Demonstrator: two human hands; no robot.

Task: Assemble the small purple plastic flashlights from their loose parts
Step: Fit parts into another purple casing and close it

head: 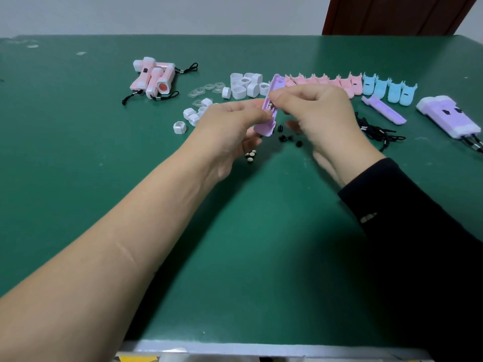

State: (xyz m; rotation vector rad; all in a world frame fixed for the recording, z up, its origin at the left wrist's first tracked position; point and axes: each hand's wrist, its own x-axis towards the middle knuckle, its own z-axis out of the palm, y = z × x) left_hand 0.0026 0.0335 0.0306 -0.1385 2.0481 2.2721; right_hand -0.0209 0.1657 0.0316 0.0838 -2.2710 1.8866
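Observation:
My left hand (pixel 230 126) grips a purple flashlight half-shell (pixel 270 105) above the table, holding it tilted with its open side toward my right hand. My right hand (pixel 318 111) pinches a small metal part at the shell's inner side, near its middle. A second purple half-shell (pixel 384 111) lies on the table to the right. Two assembled purple flashlights (pixel 447 114) lie at the far right. Small black buttons (pixel 287 138) and round button cells (pixel 251 155) lie just below my hands.
Finished pink flashlights (pixel 154 79) with black cords are stacked at the back left. White caps (pixel 245 86), clear lenses (pixel 206 90) and small white end rings (pixel 180 127) lie behind my left hand. A row of pink shells (pixel 321 82) and blue shells (pixel 389 88) runs right. Black lanyards (pixel 379 131) lie nearby.

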